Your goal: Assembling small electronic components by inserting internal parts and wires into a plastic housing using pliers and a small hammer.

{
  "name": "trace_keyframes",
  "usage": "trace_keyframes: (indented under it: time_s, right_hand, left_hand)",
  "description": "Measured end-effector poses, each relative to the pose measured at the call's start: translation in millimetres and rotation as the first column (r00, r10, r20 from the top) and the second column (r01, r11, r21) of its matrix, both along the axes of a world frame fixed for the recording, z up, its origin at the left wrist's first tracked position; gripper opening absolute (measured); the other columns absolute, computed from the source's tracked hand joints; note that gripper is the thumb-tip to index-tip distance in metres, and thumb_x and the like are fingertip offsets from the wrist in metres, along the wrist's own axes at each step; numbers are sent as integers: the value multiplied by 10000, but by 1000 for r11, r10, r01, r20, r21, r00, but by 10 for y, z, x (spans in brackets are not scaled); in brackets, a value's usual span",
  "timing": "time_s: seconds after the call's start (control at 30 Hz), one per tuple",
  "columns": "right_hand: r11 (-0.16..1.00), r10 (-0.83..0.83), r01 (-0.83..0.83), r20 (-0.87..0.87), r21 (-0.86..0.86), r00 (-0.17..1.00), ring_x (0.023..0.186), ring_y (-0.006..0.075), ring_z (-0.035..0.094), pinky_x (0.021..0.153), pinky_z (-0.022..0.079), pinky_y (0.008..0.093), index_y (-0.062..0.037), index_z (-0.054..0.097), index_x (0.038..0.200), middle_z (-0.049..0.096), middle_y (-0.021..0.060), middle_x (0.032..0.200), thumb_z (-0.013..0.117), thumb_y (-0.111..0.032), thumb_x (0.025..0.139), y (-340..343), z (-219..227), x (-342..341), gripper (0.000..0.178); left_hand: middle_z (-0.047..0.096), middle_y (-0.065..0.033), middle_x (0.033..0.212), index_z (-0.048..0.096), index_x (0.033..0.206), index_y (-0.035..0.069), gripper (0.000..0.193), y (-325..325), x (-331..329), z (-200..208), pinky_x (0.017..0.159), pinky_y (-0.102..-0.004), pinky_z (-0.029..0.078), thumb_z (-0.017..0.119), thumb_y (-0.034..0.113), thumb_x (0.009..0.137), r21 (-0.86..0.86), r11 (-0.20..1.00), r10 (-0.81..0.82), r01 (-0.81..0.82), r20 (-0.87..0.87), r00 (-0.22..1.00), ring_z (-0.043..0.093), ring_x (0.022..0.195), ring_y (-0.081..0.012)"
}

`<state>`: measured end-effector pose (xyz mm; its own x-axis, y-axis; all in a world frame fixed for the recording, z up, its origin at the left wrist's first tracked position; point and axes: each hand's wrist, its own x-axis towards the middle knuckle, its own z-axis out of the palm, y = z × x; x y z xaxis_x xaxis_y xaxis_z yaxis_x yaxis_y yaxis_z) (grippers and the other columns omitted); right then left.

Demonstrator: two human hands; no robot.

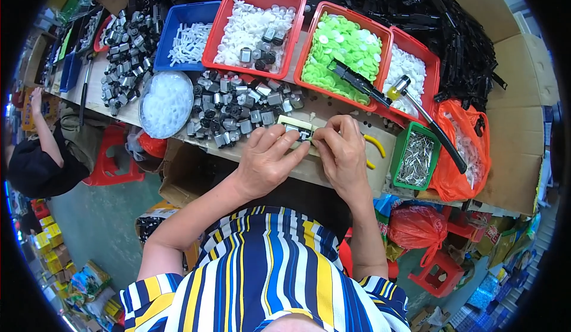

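Observation:
Both my hands meet at the front edge of the workbench, over a pale yellow block (289,120) with a small black-and-grey part (305,134) set in it. The fingers of my left hand (264,161) are bent and pressed onto that part from the left. My right hand (343,156) pinches at the part's right end; whatever lies between its thumb and fingertips is hidden. Just right of it lie the yellow handles of a hand tool (376,146), partly covered by my hand. Many small grey and black motors (257,105) are heaped beyond my left hand.
Behind stand a blue bin (159,41) of white sticks, red bins of white pieces (206,52) and green discs (299,64). A hammer (443,137) leans across the right bins, near a green tray (394,164) of metal pins. Black parts (410,11) pile up behind. Another person (47,159) is at left.

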<state>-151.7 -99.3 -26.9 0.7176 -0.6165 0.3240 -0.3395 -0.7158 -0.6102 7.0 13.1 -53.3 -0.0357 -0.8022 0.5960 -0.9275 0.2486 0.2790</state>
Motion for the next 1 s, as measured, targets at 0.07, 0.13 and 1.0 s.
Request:
trace_keyframes:
  time_s: [0.07, 0.13, 1.0]
  right_hand:
    - [1000, 7, -7, -22, -6, 1000, 903, 300, 562, 732, 439, 418, -48, 653, 899, 535, 101, 953, 708, -47, 823, 3, 11, 4, 94]
    - [1000, 10, -10, -37, 1, 999, 903, 301, 563, 732, 440, 422, -45, 652, 897, 535, 103, 953, 708, -44, 820, 4, 32, 19, 96]
    - [785, -616, 547, -264, -292, 742, 924, 372, 608, 787, 475, 470, 23, 661, 1055, 587, 174, 976, 695, -66, 886, -369, 213, -1530, 194]
  left_hand:
    - [626, -49, 1075, 742, 1041, 103, 306, -10, 30, -25, 800, -366, 443, 731, 126, 736, 1, 1000, -17, 17, 52, 999, 571, 990, -246]
    - [619, -49, 1090, 726, 1067, 95, 322, -15, 60, -38, 813, -368, 424, 677, 161, 755, -15, 999, -35, 38, 158, 987, 573, 1024, -242]
    - [640, -77, 932, 713, 971, 58, 238, -598, 207, 516, 772, -406, 476, 808, 129, 765, 47, 930, -362, 364, -40, 931, 617, 953, -283]
